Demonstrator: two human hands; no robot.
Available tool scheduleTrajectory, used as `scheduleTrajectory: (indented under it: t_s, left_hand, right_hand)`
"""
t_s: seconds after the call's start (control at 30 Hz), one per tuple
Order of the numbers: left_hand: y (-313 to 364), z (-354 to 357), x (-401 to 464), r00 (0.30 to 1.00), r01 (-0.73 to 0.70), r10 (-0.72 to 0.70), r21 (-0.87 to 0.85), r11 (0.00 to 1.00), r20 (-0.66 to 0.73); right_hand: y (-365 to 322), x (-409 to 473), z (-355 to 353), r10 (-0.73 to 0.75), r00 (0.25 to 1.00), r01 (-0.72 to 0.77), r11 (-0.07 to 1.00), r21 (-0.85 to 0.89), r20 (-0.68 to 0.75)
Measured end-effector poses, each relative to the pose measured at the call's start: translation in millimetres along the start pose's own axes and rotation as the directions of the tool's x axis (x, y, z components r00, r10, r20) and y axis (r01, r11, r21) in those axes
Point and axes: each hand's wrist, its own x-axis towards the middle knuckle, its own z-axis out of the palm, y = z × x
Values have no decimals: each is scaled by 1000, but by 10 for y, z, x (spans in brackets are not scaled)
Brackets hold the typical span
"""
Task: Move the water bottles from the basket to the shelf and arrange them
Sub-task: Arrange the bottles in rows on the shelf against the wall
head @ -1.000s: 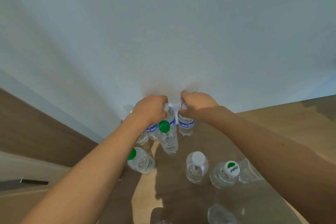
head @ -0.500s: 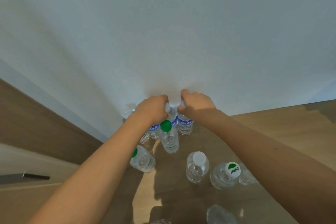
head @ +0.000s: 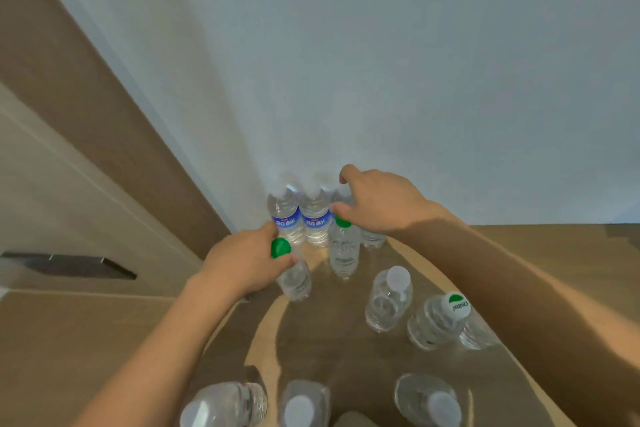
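The person's left hand (head: 242, 265) grips a green-capped bottle (head: 292, 274) by its neck, fingers curled round just under the cap; the bottle stands on the wooden shelf (head: 540, 246), slightly tilted toward the viewer. The right hand (head: 377, 199) reaches over the back row with fingers bent and spread; its thumb lies beside the cap of a second green bottle (head: 343, 250), and whether it actually holds anything cannot be told.

Against the white wall (head: 381, 62) stand two blue-label bottles (head: 300, 218), side by side and touching, upright. A further bottle behind the right hand is mostly hidden.

In the middle of the shelf a white-capped bottle (head: 389, 302) stands apart from the back row. Just right of it is a bottle with a green-and-white printed cap (head: 438, 321), with another clear bottle (head: 479, 333) touching its far side.

Along the lower edge three more clear bottles show only their tops: left (head: 225, 404), centre (head: 303, 404), right (head: 429, 399). No basket is in view.
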Motion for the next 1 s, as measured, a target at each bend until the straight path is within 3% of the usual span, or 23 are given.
scheduleTrajectory:
  t_s: [0.13, 0.47, 1.0]
  left_hand:
    - [58, 189, -16, 997, 7, -12, -70, 998, -70]
    - [-108, 112, 176, 985, -75, 54, -127, 989, -167]
    - [-183, 40, 546, 986, -147, 140, -70, 987, -93]
  right_hand:
    - [-194, 79, 211, 12, 990, 2, 995, -96, 144]
    - [-38, 145, 408, 65, 992, -56, 995, -81, 109]
    - [-190, 203, 485, -40, 989, 44, 999, -22, 145]
